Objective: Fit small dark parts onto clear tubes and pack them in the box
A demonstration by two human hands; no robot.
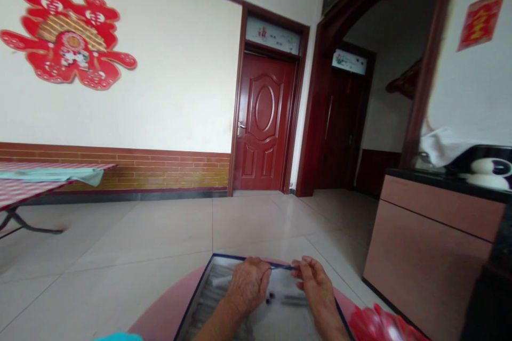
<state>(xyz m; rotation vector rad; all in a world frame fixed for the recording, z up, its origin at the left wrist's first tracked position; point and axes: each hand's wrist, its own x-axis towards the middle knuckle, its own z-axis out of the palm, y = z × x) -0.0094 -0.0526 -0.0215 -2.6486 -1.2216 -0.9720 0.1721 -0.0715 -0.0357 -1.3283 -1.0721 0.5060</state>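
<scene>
A shallow tray with a dark blue rim lies below my hands. Over its far part, my left hand is closed, thumb and fingers pinching one end of a thin pen-like stick. The other end of this stick sits in the fingertips of my right hand. Its exact kind is too small to make out. Many slim translucent grey pieces lie along the tray's left side. Between my wrists are small dark bits and a few slender grey pieces, somewhat blurred.
The tray rests on a round pink surface. A shiny red, petal-like object is at the right, and a turquoise patch shows at the bottom edge. A cabinet stands right; a checked-cloth table stands left.
</scene>
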